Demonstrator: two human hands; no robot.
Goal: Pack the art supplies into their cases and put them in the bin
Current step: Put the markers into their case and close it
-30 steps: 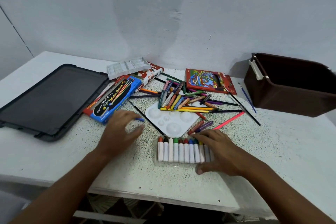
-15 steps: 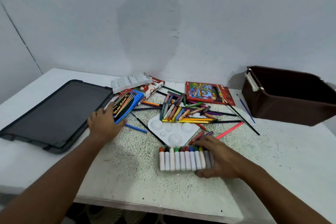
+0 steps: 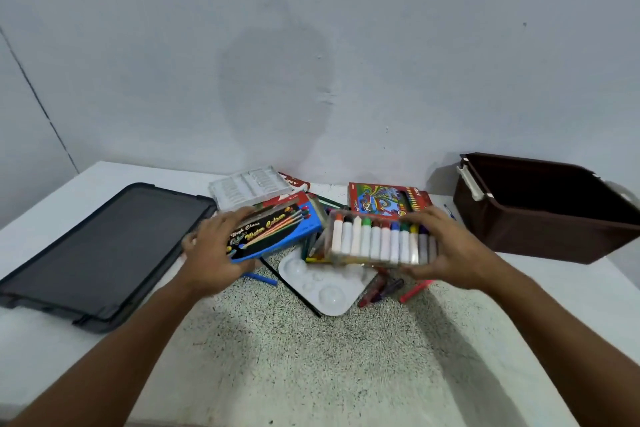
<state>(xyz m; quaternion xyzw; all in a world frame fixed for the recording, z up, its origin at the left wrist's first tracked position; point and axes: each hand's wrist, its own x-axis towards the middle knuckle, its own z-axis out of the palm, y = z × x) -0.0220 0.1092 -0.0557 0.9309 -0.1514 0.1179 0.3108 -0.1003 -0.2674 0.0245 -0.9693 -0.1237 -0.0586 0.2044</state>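
My left hand (image 3: 211,253) grips a blue water-colour pencil box (image 3: 277,230), lifted above the table. My right hand (image 3: 450,246) holds a clear tray of paint tubes (image 3: 381,239) with coloured caps, raised over the white palette (image 3: 322,282). Loose crayons and pencils (image 3: 381,288) lie under and behind the tray, mostly hidden. The dark brown bin (image 3: 540,215) stands open at the right, against the wall.
A black flat lid (image 3: 100,253) lies on the left of the white table. A clear plastic tray (image 3: 249,185) and a red crayon box (image 3: 384,199) sit near the wall. A blue crayon (image 3: 261,277) and thin black brush (image 3: 291,288) lie near the palette.
Both hands rose from the table: the left picked up the blue pencil box, the right lifted the paint tube tray. The camera tilted up.
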